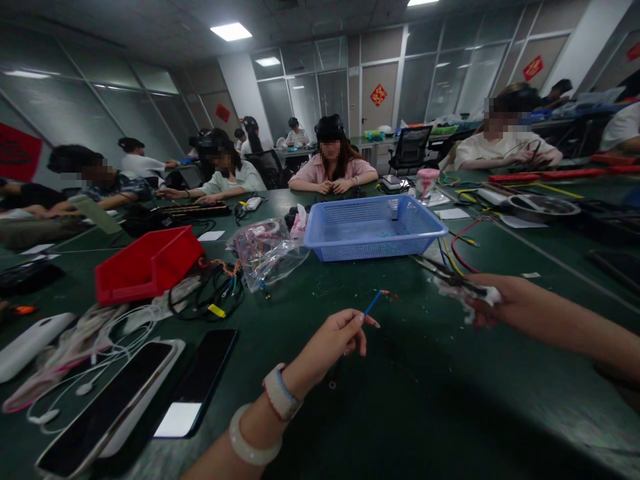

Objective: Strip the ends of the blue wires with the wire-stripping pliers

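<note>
My left hand (345, 333) pinches a blue wire (373, 303) between thumb and finger, above the green table. Bare copper strands (389, 294) show at the wire's far end. On the right, my right hand (483, 310) is closed around a dark metal hand tool (453, 275) whose jaws point up and left; white material (493, 295) is wrapped about its grip. The tool and the blue wire are apart. A copper-coloured ring end (333, 385) shows below my left hand.
A blue basket (375, 251) stands behind my hands. Left of it are a plastic bag (270, 250), a red bin (150, 267) and black cables. Phones (210, 367) and white earphones lie at the left. Coloured wires lie at the right. People sit around the table.
</note>
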Tool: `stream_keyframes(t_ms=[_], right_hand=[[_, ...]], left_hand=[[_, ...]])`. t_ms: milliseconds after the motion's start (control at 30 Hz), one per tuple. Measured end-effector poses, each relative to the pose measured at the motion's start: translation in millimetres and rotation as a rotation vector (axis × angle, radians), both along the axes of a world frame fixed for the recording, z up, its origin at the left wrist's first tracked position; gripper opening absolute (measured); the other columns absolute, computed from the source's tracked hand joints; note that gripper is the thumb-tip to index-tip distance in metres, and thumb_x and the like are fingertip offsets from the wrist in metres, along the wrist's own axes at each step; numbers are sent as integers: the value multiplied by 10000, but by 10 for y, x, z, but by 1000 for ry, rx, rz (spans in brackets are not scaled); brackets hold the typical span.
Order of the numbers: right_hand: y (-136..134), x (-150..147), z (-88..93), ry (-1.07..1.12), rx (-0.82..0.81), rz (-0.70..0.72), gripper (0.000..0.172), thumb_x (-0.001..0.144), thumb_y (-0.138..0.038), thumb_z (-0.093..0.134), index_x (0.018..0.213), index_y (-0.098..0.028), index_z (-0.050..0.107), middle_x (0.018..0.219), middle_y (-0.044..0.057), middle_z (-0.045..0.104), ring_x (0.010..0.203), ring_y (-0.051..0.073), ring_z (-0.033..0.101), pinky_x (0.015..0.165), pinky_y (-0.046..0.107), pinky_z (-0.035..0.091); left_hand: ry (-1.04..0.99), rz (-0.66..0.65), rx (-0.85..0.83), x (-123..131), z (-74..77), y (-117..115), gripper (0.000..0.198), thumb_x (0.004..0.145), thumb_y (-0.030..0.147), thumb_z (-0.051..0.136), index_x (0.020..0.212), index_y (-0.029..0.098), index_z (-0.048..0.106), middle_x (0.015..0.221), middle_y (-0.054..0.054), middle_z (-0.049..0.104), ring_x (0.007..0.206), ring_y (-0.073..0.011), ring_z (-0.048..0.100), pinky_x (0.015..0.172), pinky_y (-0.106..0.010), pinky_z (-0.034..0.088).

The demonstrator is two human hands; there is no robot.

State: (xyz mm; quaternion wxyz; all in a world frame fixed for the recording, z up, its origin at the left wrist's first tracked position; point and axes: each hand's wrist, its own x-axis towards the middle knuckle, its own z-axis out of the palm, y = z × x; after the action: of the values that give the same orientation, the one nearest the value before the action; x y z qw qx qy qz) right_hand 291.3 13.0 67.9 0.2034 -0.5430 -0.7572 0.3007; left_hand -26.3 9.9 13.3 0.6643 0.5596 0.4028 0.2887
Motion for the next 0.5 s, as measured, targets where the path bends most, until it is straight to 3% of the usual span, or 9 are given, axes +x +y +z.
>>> stream_keyframes(t_ms=[100, 233, 367, 500], right_hand=[[93, -226, -146, 31, 253, -132, 353, 833, -287, 507, 1166, -203, 589, 1019, 97, 676, 844, 233, 658, 724, 368, 539], [97, -481, -424, 68, 504, -177, 370, 846, -221, 488, 1213, -205, 537, 1164, 107, 612, 1039, 249, 590, 897, 428, 477], [32, -514, -595, 23, 571, -125, 493, 792, -121, 496, 1272, -230, 492, 1240, 98, 567, 1091, 248, 569, 935, 430, 465], [11, -432, -674, -124, 553, -111, 598, 739, -73, 489, 1313, -239, 458, 1289, 87, 533, 1096, 246, 577, 917, 411, 493]], left_hand=[[36, -37, 1, -4, 2, -4, 408, 909, 482, 454, 978, 120, 629, 567, 29, 528, 475, -71, 359, 476, -206, 225], [160, -43, 97, -49, 63, 14, 407, 921, 472, 434, 981, 135, 654, 581, 32, 526, 485, -80, 358, 493, -211, 236], [342, -12, 295, -94, 163, 14, 358, 929, 423, 437, 952, 162, 681, 585, 32, 517, 576, -116, 464, 578, -224, 326], [437, -89, 342, -68, 179, -30, 371, 947, 405, 400, 931, 170, 688, 588, 41, 481, 577, -115, 468, 597, -225, 336]])
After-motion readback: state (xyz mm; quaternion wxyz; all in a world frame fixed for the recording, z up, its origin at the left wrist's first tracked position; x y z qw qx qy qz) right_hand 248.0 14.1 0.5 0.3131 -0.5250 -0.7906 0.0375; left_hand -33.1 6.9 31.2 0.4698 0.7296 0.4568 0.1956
